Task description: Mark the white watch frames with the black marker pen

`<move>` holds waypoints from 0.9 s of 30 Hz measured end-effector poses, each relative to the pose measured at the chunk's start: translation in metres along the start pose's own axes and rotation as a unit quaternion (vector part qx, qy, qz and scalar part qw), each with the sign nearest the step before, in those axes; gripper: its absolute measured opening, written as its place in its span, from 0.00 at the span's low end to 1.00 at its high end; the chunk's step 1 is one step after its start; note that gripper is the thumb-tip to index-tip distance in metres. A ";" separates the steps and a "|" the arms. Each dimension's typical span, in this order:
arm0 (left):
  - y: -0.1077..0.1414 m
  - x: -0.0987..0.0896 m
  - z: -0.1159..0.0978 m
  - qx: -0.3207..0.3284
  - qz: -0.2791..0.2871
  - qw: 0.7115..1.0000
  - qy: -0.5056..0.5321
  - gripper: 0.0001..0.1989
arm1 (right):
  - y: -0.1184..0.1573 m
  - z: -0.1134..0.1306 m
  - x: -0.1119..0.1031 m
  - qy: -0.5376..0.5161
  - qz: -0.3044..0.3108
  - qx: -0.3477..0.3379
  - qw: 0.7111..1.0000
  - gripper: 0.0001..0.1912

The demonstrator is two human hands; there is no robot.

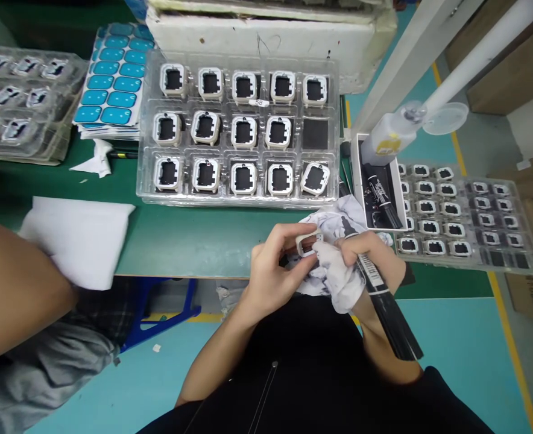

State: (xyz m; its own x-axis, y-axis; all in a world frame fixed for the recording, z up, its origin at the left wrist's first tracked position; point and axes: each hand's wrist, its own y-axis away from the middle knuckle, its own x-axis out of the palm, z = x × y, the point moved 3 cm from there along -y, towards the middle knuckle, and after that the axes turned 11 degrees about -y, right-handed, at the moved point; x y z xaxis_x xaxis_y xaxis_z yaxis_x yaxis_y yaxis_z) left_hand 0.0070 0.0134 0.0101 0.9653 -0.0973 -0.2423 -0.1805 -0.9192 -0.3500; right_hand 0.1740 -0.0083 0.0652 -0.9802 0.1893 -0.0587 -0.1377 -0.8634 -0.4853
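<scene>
Between its thumb and fingers, my left hand [278, 259] pinches a small pale watch case frame [309, 242] near the table edge. My right hand [375, 256] is closed around a black marker pen [391, 316], which slants down to the right. A crumpled, stained white cloth [339, 274] is also in the right hand and bears against the watch case. Above the hands lies a clear plastic tray [237, 200] of similar watch cases, with one pocket unfilled in the middle row at the right.
A white box [359, 181] with a bottle [391, 135] and pens stands at the right, beside another watch case tray [469, 262]. Blue-patterned sheets [113, 81], a white foam sheet [79, 238] and more trays [22, 150] are leftward. Another person's arm [17, 292] reaches in.
</scene>
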 end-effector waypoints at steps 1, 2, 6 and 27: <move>0.001 0.000 0.000 0.006 0.000 1.000 -0.018 0.22 | -0.001 0.002 0.002 0.004 0.005 -0.003 1.000 0.18; 0.001 -0.001 0.000 0.012 0.001 0.999 -0.032 0.23 | -0.002 0.003 0.005 0.006 0.011 -0.005 1.000 0.18; 0.003 -0.001 0.000 0.033 0.002 0.997 -0.063 0.24 | -0.003 0.005 0.010 0.023 0.008 0.019 1.000 0.20; -0.005 0.001 -0.003 -0.123 0.015 0.989 0.082 0.24 | 0.010 -0.011 -0.027 0.008 -0.102 0.049 0.994 0.13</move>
State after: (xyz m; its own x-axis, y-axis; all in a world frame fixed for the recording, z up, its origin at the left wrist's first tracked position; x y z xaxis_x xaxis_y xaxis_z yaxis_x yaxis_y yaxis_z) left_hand 0.0090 0.0164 0.0140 0.9816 -0.1679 -0.0913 -0.1775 -0.9780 -0.1097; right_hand 0.2007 -0.0171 0.0525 -0.9283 0.3715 0.0171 -0.3467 -0.8478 -0.4012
